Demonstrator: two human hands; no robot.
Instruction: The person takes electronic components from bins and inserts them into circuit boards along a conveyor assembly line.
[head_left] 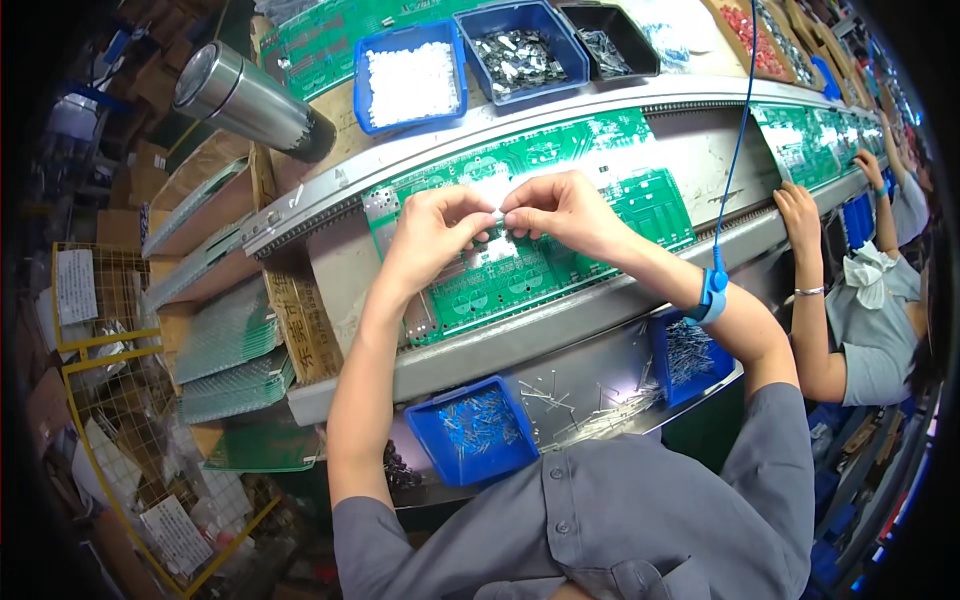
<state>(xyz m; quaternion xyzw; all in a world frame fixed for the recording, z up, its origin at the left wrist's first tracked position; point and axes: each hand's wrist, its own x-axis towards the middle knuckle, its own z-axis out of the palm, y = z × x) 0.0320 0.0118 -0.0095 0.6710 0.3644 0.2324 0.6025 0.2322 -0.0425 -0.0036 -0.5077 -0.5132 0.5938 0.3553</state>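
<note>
A large green circuit board (645, 205) lies on the conveyor rails (590, 290) in front of me. Over its middle, my left hand (440, 232) and my right hand (565, 212) meet fingertip to fingertip. Both are closed in a pinch around a small pale part (498, 216), mostly hidden by the fingers, so its kind cannot be made out. On my right wrist sits a blue strap (713, 296) with a blue cord (738, 150) running upward.
Beyond the rail stand a blue bin of white parts (408, 122), a blue bin of dark metal parts (545, 88), a black bin (640, 68) and a steel flask (250, 105). Nearer me are two component bins (490, 468) (665, 350). At right, a co-worker's hand (798, 212) rests on the rail.
</note>
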